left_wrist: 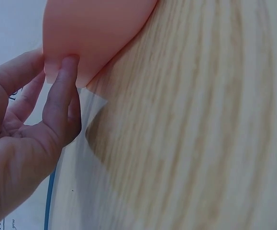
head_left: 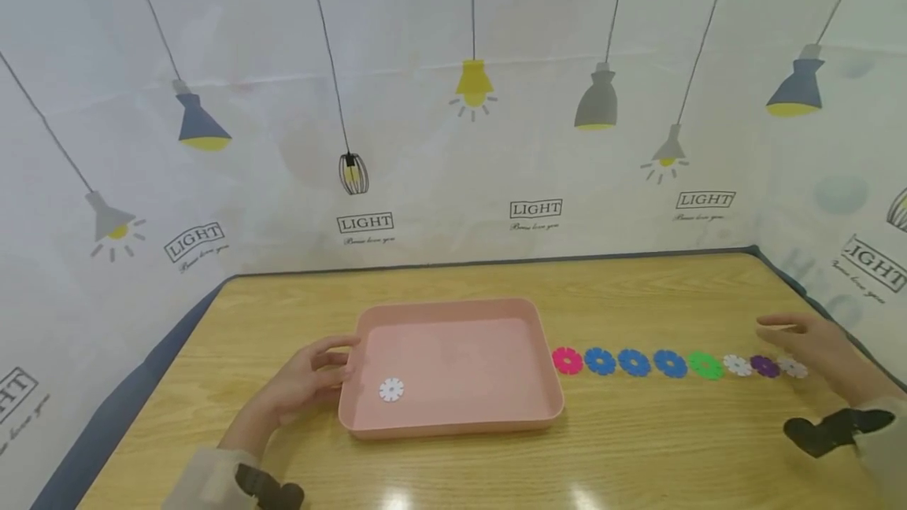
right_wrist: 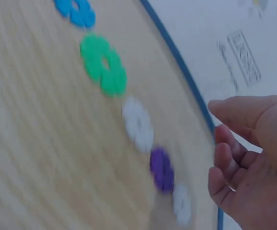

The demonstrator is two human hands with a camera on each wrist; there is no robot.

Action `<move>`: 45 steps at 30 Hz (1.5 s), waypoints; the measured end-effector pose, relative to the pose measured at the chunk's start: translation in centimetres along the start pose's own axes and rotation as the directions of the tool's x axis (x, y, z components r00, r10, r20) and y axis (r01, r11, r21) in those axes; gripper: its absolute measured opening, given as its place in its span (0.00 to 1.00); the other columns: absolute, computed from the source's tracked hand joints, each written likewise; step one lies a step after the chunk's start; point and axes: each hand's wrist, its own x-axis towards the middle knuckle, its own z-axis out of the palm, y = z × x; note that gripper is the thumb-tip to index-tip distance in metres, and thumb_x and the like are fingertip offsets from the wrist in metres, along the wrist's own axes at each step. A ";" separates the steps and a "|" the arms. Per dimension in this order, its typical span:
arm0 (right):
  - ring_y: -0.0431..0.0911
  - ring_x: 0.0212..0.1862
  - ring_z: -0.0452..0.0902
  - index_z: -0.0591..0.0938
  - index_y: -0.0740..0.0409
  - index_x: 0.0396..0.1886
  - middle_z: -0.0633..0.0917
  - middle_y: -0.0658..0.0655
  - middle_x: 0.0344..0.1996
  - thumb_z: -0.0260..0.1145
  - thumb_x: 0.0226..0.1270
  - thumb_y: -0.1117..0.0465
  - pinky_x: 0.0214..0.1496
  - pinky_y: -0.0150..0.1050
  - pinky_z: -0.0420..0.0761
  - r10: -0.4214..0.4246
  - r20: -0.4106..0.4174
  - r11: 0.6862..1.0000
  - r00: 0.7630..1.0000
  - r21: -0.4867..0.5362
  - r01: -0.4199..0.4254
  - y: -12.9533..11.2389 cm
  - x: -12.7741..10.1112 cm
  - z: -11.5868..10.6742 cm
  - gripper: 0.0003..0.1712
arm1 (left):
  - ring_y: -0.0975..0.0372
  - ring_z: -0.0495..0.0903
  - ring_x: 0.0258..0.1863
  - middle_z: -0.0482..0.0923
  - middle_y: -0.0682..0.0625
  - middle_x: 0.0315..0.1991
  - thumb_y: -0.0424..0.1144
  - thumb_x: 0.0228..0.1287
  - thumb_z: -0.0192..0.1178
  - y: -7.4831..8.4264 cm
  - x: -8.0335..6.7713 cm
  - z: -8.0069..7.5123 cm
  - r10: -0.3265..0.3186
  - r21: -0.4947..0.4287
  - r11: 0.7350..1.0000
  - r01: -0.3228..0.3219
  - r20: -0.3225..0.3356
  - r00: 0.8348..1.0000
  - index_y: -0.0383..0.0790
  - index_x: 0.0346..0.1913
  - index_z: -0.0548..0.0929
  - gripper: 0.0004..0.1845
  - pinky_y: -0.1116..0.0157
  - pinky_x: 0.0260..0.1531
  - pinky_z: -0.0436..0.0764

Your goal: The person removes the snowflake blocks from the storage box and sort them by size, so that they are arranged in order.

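Your left hand (head_left: 308,384) presses relaxed fingers against the pink tray (head_left: 453,313), one white disc (head_left: 390,389) inside. Your right hand (head_left: 822,352) hovers open beside the disc row (head_left: 670,364); eight remain on the desk (head_left: 638,455).

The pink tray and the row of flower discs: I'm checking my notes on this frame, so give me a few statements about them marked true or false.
1. A white disc lies inside the pink tray. True.
2. The left hand touches the tray's edge. True.
3. The right hand grips the green disc. False: it holds nothing, beside the row's far end.
4. The row holds three blue discs. True.
5. The pink disc is farthest from the tray. False: it lies nearest.
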 end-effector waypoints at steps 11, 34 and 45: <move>0.50 0.39 0.73 0.73 0.69 0.55 0.78 0.63 0.40 0.59 0.66 0.57 0.38 0.46 0.77 -0.349 0.118 0.937 0.930 0.050 0.345 -13.2 1.2 4.4 0.23 | 0.54 0.74 0.45 0.62 0.31 0.54 0.27 0.62 0.54 0.0 0.3 -0.1 0.016 0.002 1.000 -0.016 0.017 1.000 0.28 0.65 0.57 0.29 0.55 0.46 0.77; 0.43 0.38 0.75 0.79 0.58 0.48 0.79 0.49 0.34 0.64 0.62 0.59 0.40 0.36 0.78 -0.601 0.542 0.778 0.588 0.228 0.586 -31.8 1.9 18.1 0.15 | 0.54 0.74 0.46 0.60 0.30 0.57 0.28 0.63 0.54 0.0 0.0 0.0 -0.006 0.022 1.000 0.006 0.003 1.000 0.29 0.65 0.58 0.29 0.56 0.46 0.77; 0.37 0.37 0.75 0.82 0.55 0.44 0.80 0.45 0.33 0.66 0.59 0.57 0.40 0.30 0.75 -0.585 0.648 0.736 0.487 0.172 0.655 -36.1 1.9 23.2 0.14 | 0.54 0.74 0.46 0.59 0.29 0.57 0.29 0.63 0.54 0.1 0.1 0.0 -0.012 0.028 1.000 0.012 -0.011 1.000 0.29 0.65 0.59 0.29 0.56 0.46 0.77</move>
